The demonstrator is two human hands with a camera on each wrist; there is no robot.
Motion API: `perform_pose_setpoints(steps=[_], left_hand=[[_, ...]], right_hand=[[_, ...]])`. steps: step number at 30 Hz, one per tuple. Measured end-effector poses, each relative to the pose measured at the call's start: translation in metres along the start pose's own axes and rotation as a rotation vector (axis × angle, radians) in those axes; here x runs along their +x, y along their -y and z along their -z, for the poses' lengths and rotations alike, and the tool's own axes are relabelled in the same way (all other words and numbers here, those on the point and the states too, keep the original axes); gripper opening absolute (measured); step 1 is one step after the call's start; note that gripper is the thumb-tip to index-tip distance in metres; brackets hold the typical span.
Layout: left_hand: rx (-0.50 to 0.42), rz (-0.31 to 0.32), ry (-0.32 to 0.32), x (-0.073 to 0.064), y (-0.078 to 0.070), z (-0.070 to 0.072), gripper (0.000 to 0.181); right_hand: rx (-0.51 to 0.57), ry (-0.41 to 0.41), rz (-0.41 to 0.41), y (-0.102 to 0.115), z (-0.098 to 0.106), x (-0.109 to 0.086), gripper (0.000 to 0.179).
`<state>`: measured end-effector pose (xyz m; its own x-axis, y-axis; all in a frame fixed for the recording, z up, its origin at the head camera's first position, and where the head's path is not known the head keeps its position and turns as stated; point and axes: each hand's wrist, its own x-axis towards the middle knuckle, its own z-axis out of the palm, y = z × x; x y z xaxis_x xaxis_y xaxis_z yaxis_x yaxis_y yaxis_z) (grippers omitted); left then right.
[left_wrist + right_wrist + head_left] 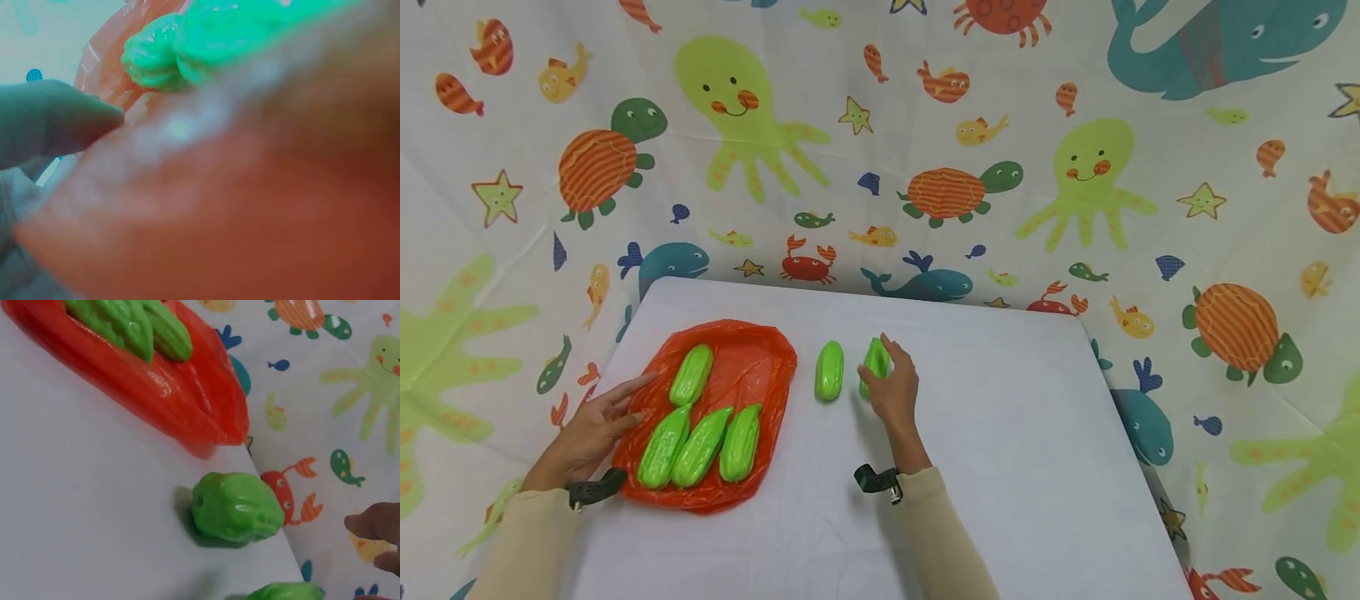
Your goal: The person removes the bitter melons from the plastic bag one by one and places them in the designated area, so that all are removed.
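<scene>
A red plastic bag (752,358), its mouth spread wide, lies on the left of the table with several glossy, ridged green toy gourds (741,442) in it. My left hand (591,429) holds the bag's left rim, thumb and fingers at the plastic; in the left wrist view, blurred red plastic (219,219) covers much of that hand. To the right of the bag lies one gourd (829,371) on the white cloth. My right hand (895,387) is over another gourd (876,358), thumb and forefinger spread at its right side. In the right wrist view its fingers (375,525) stand apart from that gourd (287,592).
A white cloth covers the table (1015,450). Behind and beside it hangs a curtain (850,142) printed with sea animals. Dark straps (876,479) sit on both wrists.
</scene>
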<state>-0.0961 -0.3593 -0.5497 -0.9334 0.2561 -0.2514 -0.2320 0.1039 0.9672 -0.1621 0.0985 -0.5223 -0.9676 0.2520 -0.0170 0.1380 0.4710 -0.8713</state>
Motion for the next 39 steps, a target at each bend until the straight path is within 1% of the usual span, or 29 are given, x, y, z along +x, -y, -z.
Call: perform_pose_setpoints(steps=[4,9,15,18,20,25,29,32,39], left_hand=[[0.024,0.002,-0.006,0.001,-0.001,0.0,0.072],[0.035,0.006,-0.005,0.0,-0.001,0.0,0.071],[0.07,0.028,-0.018,0.001,-0.001,0.0,0.071],[0.073,0.043,-0.025,0.001,-0.001,0.0,0.071],[0.069,0.041,-0.025,0.001,-0.001,0.0,0.071],[0.071,0.034,-0.021,0.001,-0.001,-0.001,0.071],[0.065,0.035,-0.025,0.0,-0.001,-0.002,0.07],[0.056,0.023,-0.023,-0.001,0.0,-0.002,0.07],[-0.02,-0.023,-0.012,0.0,0.001,-0.002,0.069]], right_hand=[[0.035,0.002,0.038,0.012,-0.006,-0.005,0.07],[0.056,0.02,0.071,0.023,-0.019,-0.014,0.071],[0.07,0.076,0.111,0.038,-0.041,-0.027,0.069],[0.075,0.099,0.134,0.046,-0.053,-0.033,0.068],[0.081,0.115,0.141,0.052,-0.061,-0.037,0.068],[0.094,0.158,0.146,0.063,-0.081,-0.044,0.067],[0.099,0.196,0.162,0.068,-0.098,-0.05,0.066],[0.093,0.215,0.168,0.071,-0.109,-0.053,0.065],[0.107,0.281,0.109,0.081,-0.136,-0.061,0.066]])
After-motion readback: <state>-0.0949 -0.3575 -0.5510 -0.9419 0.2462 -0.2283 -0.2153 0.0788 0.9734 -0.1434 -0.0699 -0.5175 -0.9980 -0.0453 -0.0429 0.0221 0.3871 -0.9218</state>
